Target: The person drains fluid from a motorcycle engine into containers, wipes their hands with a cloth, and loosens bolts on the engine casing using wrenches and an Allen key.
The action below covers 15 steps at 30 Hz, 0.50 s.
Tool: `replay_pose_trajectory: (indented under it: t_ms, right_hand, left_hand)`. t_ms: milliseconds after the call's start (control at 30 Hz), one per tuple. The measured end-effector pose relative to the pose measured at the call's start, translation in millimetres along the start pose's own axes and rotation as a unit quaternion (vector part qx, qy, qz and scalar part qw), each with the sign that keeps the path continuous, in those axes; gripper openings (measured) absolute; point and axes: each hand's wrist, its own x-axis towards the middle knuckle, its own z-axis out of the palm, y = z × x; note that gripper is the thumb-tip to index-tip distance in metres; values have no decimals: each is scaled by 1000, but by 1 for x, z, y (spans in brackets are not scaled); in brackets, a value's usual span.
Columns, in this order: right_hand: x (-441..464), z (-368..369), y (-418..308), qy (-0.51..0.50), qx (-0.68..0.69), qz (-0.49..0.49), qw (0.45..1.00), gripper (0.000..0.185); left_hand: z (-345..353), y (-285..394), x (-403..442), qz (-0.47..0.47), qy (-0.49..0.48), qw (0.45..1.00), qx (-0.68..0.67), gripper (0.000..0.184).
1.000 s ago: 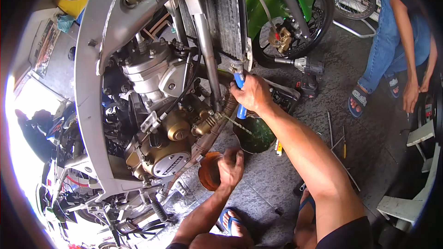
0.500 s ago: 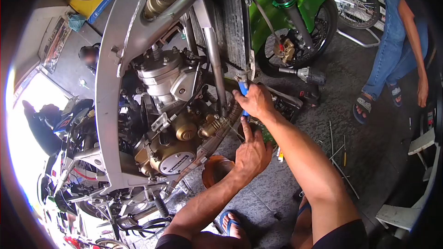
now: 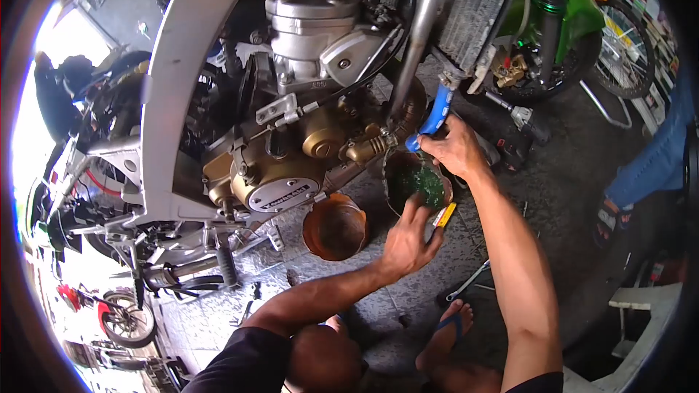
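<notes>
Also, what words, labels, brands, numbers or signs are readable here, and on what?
"KAWASAKI": round silver engine cover.
Too small or blurred to read: white mark on the curved blue hose; print on the small yellow-and-white packet; raised marks on the silver metal engine cylinder.

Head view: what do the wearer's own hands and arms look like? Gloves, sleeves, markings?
Left hand and right hand: no gloves. Left forearm and right forearm: uncovered, no watch or wristband visible. Left sleeve and right sleeve: black, short, no markings I can make out. Left fingertips blurred.
</notes>
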Motion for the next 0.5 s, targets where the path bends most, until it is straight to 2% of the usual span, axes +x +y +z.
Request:
replay_pose_trajectory:
  t_ms: [33, 67, 100, 133, 167, 200, 267, 300, 333, 367, 433, 500]
  right_hand:
    - [0, 1, -5, 10, 10, -5, 1000, 35]
    - [-1, 2, -11, 20, 19, -10, 1000, 34]
    - [-3, 0, -23, 8, 48, 34, 998, 34]
    - [-5, 0, -28, -3, 77, 80, 994, 33]
    - [-4, 2, -25, -5, 71, 84, 994, 33]
    - [-1, 4, -20, -17, 75, 82, 994, 31]
    - [-1, 4, -20, -27, 72, 82, 994, 29]
    - [-2, 5, -25, -14, 84, 75, 994, 27]
    - [-3, 4, -27, -1, 97, 69, 993, 25]
    - [1, 5, -17, 0, 80, 41, 996, 22]
    - [5, 9, -5, 16, 53, 27, 998, 21]
    - [7, 12, 1, 34, 12, 20, 999, 22]
  left_hand:
    - [18, -26, -20, -89, -36, 994, -45, 39]
    - [48, -68, -36, -258, -16, 961, -97, 41]
    - [76, -107, -45, -419, 2, 896, -145, 44]
    - [82, -127, -41, -513, 19, 824, -241, 51]
    - [85, -133, -31, -551, 76, 803, -213, 46]
    - [87, -141, -25, -553, 73, 800, -219, 46]
    - [88, -160, -17, -567, 79, 728, -378, 57]
    - [94, -171, -13, -587, 101, 697, -400, 33]
    - [106, -193, -15, -585, 96, 696, -406, 33]
    - [120, -220, -24, -583, 85, 733, -340, 34]
    - [93, -186, -21, -560, 74, 773, -290, 37]
    - [139, -267, -47, -544, 76, 793, -263, 36]
